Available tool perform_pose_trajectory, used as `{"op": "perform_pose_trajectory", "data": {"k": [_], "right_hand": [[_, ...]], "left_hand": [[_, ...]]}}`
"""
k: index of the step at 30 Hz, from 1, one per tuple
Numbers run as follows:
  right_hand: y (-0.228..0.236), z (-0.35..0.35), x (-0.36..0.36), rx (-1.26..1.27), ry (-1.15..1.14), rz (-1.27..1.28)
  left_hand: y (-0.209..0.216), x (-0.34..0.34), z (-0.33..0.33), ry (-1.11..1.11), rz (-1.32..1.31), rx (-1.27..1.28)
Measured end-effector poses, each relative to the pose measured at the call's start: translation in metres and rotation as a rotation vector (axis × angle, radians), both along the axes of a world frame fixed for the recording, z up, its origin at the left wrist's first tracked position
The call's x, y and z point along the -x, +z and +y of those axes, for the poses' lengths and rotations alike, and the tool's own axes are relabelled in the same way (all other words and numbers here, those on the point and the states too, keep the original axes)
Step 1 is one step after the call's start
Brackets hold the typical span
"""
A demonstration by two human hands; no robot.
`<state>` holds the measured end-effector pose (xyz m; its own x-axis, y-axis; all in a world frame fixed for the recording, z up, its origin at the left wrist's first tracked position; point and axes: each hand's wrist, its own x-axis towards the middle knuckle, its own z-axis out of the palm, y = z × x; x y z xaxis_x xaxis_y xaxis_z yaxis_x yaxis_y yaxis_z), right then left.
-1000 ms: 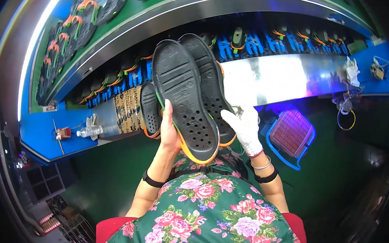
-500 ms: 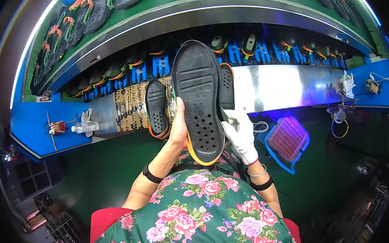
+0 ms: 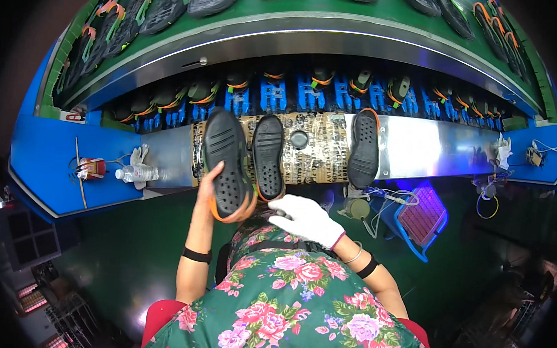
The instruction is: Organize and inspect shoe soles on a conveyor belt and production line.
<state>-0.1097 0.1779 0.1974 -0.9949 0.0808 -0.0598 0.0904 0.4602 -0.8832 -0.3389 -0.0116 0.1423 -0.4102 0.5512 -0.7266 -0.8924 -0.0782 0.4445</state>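
Note:
My bare left hand point(image 3: 212, 195) is wrapped round the heel end of a black shoe sole point(image 3: 224, 148) with an orange rim; its thumb lies along the edge. The sole has ridges at the toe and round holes at the heel. A second, similar black sole point(image 3: 267, 154) lies beside it on the tape-wrapped part of the narrow bench point(image 3: 321, 157). Close to that sole's heel is my right hand point(image 3: 304, 219) in a white glove, its fingers stretched out and apart, holding nothing. Farther right, a third black sole point(image 3: 364, 147) rests across the bench.
Behind the bench runs a row of blue holders point(image 3: 273, 96) with shoe parts. Above it, a green conveyor point(image 3: 327, 6) carries several black soles. A plastic bottle point(image 3: 137, 173) and red container point(image 3: 91, 168) stand at left; a blue-framed stool point(image 3: 421, 214) is at right.
The sole in my left hand has moved left and down, farther from me in view. My right hand has come off it and moved left. The taped bench middle now shows.

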Motion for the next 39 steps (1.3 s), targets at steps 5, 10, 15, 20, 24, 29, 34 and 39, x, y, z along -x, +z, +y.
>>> {"op": "perform_pose_trajectory", "data": {"k": [5,10,15,20,24,29,34,39], "right_hand": [[-0.013,-0.034,0.022,-0.053,0.011,0.027],[-0.010,-0.051,0.034,-0.056,-0.068,-0.095],[-0.021,-0.058,0.035,-0.039,-0.136,-0.152],[-0.023,-0.067,0.038,-0.142,-0.119,-0.087],[-0.031,-0.072,0.036,-0.140,-0.134,-0.048],[-0.033,-0.066,0.030,-0.171,-0.094,-0.050],[-0.040,-0.056,0.022,-0.192,-0.076,-0.083],[-0.039,-0.057,0.016,-0.184,-0.051,-0.089]], "left_hand": [[-0.074,0.079,-0.092,0.054,0.244,0.177],[-0.107,0.136,-0.145,-0.030,0.236,0.225],[-0.104,0.138,-0.138,-0.159,0.614,0.436],[-0.110,0.150,-0.146,-0.170,0.606,0.504],[-0.110,0.148,-0.149,-0.109,0.569,0.528],[-0.117,0.154,-0.157,-0.226,0.797,0.633],[-0.101,0.129,-0.116,-0.341,1.260,1.255],[-0.089,0.108,-0.088,-0.498,1.165,1.402]]}}
